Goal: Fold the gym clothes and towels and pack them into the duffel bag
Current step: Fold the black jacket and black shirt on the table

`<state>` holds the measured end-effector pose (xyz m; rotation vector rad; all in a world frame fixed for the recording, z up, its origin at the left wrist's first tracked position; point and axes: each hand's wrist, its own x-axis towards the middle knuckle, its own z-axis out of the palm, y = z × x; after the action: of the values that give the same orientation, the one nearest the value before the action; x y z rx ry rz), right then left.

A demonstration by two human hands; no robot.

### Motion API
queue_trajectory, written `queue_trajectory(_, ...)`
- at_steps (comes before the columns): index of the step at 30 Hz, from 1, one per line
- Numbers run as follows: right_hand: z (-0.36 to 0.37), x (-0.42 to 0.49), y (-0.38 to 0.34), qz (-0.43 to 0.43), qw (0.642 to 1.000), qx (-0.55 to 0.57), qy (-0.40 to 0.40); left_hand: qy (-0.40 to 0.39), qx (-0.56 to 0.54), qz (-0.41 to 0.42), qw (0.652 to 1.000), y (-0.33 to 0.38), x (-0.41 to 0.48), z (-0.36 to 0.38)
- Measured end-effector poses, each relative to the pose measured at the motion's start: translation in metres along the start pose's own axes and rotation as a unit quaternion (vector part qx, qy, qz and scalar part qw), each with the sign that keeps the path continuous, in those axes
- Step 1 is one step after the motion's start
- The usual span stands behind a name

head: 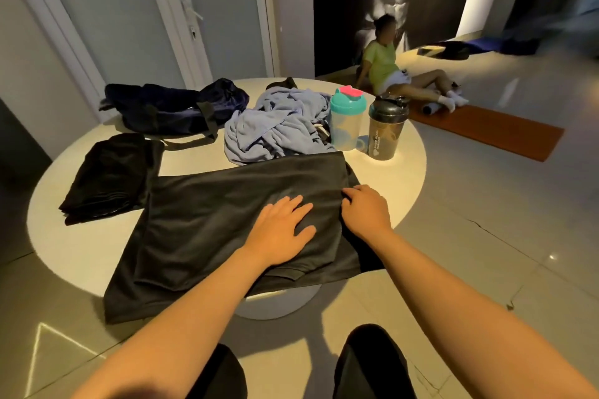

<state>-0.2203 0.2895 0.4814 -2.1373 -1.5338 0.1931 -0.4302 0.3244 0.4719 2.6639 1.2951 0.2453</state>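
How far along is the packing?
One folded black garment lies on the round white table. The left hand flattens a spread black garment while the right hand grips its edge. The crumpled light-blue towel is unfolded; whether the navy duffel bag holds anything isn't visible.

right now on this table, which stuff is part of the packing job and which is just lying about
Job in hand:
black garment, spread out, left hand flat on it, right hand gripping its edge
folded black clothes
light blue towel, still crumpled
navy duffel bag

Just lying about:
teal shaker bottle
black shaker bottle
orange mat on the floor
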Motion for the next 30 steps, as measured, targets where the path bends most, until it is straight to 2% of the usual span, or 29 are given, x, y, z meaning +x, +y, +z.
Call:
queue_trajectory(2,-0.001,0.001,0.001,0.006,0.999,0.045,-0.001,0.016,0.009,-0.012,1.0,0.007,0.004,-0.002)
queue_trajectory(5,0.002,0.0,-0.002,0.005,1.0,0.026,0.002,0.054,0.002,0.004,0.999,0.031,0.022,-0.003)
queue_trajectory(8,0.002,0.002,-0.002,0.002,1.0,-0.001,-0.008,0.027,-0.035,-0.001,0.999,0.049,0.037,0.006)
queue_trajectory(12,-0.01,0.022,0.009,0.026,0.999,-0.005,-0.032,0.019,-0.033,0.01,0.999,0.055,0.035,0.017)
queue_trajectory(16,-0.009,0.039,0.011,0.018,0.997,0.025,-0.07,0.115,-0.11,0.041,0.986,0.055,0.032,0.017)
queue_trajectory(19,-0.003,0.049,0.006,0.067,0.993,0.033,-0.088,0.146,-0.174,0.046,0.973,0.057,0.033,0.013)
queue_trajectory(22,-0.006,0.054,0.005,0.108,0.987,0.078,-0.088,0.096,-0.206,0.074,0.971,0.059,0.037,0.009)
queue_trajectory(24,-0.01,0.053,0.005,0.089,0.99,0.068,-0.089,0.042,-0.204,0.108,0.972,0.056,0.041,0.011)
queue_trajectory(26,-0.01,0.05,0.004,0.052,0.994,0.013,-0.092,0.016,-0.242,0.115,0.963,0.053,0.041,0.008)
queue_trajectory(28,-0.005,0.051,0.005,0.035,0.993,-0.046,-0.102,0.08,-0.261,0.086,0.958,0.049,0.043,0.001)
queue_trajectory(30,0.001,0.052,0.006,0.039,0.991,-0.082,-0.1,0.153,-0.168,0.034,0.973,0.041,0.049,-0.003)
